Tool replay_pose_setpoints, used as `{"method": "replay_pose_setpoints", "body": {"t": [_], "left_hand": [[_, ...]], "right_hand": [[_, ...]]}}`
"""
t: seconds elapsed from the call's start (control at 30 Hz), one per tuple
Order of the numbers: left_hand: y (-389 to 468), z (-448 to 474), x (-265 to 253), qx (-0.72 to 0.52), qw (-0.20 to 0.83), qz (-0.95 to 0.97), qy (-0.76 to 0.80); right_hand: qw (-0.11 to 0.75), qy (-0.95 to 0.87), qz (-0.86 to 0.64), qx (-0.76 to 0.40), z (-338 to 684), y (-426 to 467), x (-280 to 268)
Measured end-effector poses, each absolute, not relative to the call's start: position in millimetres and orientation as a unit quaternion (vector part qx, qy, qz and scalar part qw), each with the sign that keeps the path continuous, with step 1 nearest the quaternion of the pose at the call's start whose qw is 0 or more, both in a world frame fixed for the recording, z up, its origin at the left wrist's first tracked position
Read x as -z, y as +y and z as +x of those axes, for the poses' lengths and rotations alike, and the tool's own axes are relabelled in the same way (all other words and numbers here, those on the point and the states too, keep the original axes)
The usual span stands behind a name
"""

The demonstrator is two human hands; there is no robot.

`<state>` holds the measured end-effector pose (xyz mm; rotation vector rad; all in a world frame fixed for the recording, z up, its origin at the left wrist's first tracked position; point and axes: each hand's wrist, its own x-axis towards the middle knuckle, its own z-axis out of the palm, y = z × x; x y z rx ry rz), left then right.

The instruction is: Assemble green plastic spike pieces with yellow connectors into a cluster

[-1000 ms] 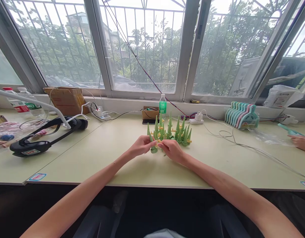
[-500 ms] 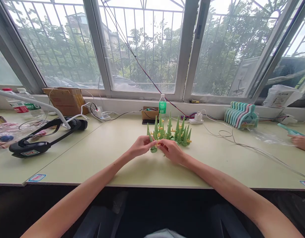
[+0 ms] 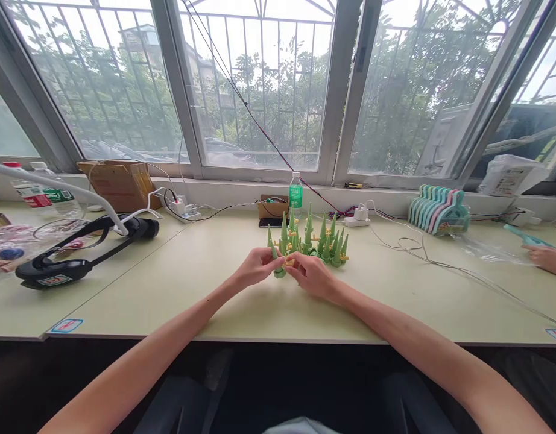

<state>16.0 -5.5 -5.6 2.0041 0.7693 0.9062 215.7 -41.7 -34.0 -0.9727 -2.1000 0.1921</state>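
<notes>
At the middle of a pale green desk [image 3: 205, 271] under a wide barred window, two bare hands meet. The left hand [image 3: 255, 268] and the right hand [image 3: 312, 274] are close together, fingertips nearly touching, both pinched on one small green cone-shaped spike [image 3: 278, 265] with a yellow part at its side. The spike stands upright just in front of a cluster of similar green spikes [image 3: 314, 240], which stand points up on the desk. Behind the cluster sit a green-labelled water bottle [image 3: 295, 194] and a small cardboard box [image 3: 273, 208]. Well to the left lies a black headset-like device [image 3: 83, 250] with a white cable, and behind it a larger cardboard box [image 3: 119, 181]. To the right, near the sill, stands a row of pastel plastic hangers [image 3: 438, 210]. At the far right edge, another person's hand [image 3: 547, 259] rests on the desk, holding something teal.
</notes>
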Motion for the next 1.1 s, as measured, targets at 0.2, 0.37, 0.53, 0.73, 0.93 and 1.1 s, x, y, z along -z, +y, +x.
{"method": "replay_pose_setpoints", "body": {"t": [0.2, 0.37, 0.53, 0.73, 0.93, 1.1], "left_hand": [[-3.2, 15.4, 9.0, -0.356, 0.388, 0.795, 0.301], [-1.6, 14.4, 12.0, -0.353, 0.381, 0.801, 0.299], [-1.0, 15.3, 12.0, -0.359, 0.372, 0.801, 0.302], [-2.0, 16.2, 10.0, -0.377, 0.371, 0.792, 0.304], [0.4, 15.5, 13.6, -0.368, 0.375, 0.796, 0.301], [0.9, 15.1, 14.5, -0.36, 0.368, 0.802, 0.302]], "right_hand": [[0.395, -0.843, -0.359, -0.071, 215.6, -37.9, 38.0], [0.384, -0.844, -0.369, -0.061, 217.2, -33.2, 41.4], [0.365, -0.836, -0.406, -0.062, 217.3, -37.1, 36.8], [0.375, -0.826, -0.412, -0.082, 216.1, -41.3, 34.3], [0.379, -0.834, -0.393, -0.083, 216.8, -37.1, 38.1], [0.365, -0.842, -0.395, -0.054, 218.6, -33.0, 42.2]]}}
